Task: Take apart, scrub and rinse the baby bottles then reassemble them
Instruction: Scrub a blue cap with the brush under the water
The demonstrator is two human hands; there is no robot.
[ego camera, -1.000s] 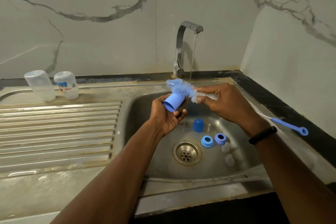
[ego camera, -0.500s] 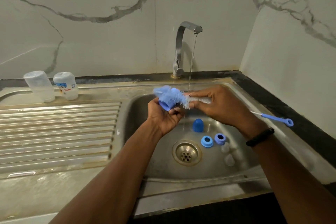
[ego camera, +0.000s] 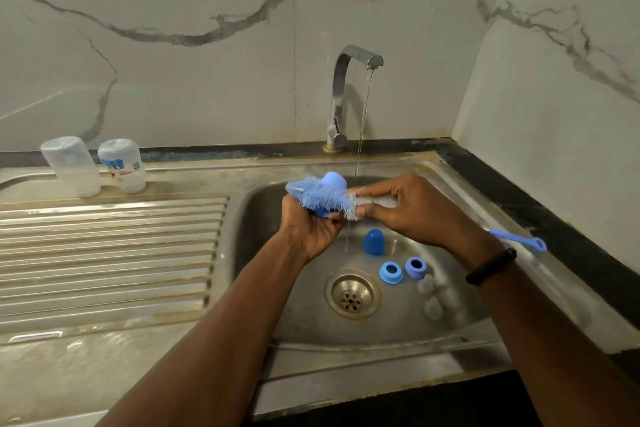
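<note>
this is a home kitchen, at the washing-up corner: a stainless steel sink [ego camera: 408,336] with a round drain strainer [ego camera: 352,294] and a ribbed draining board [ego camera: 110,253] is set into a dark countertop [ego camera: 540,204], and a chrome tap [ego camera: 341,97] runs a thin stream of water into the basin. the walls [ego camera: 207,45] behind and to the right are pale marble-look panels with grey veins meeting in a corner. two clear baby bottles [ego camera: 71,166] stand upside down at the back of the draining board, and blue caps and rings [ego camera: 390,272] lie in the basin, household things rather than shop or lab gear.
</note>
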